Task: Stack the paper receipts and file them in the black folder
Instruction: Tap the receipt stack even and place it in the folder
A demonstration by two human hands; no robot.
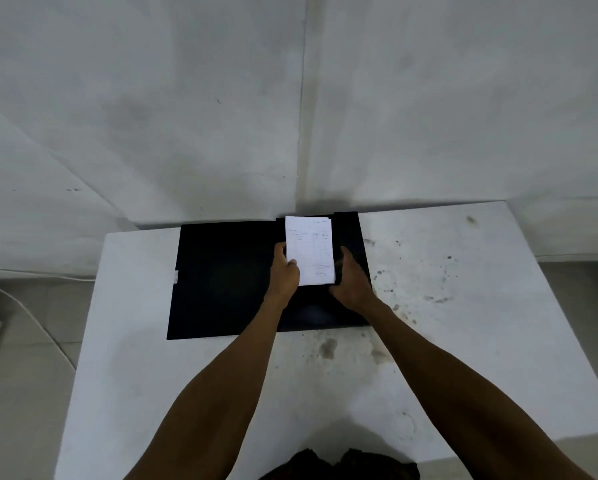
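Observation:
The black folder [221,278] lies open and flat on the white table, near the wall. A stack of white paper receipts [311,251] with faint print rests upright over the folder's right half. My left hand [283,271] grips the stack's left edge, thumb on the front sheet. My right hand [351,278] is beside the stack's right edge, fingers curled along it; whether it grips the paper or a folder flap is unclear.
The white table [464,306] is stained with dark spots to the right of the folder and in front of it. The wall rises directly behind the table. A white cable [38,320] runs across the floor at the left.

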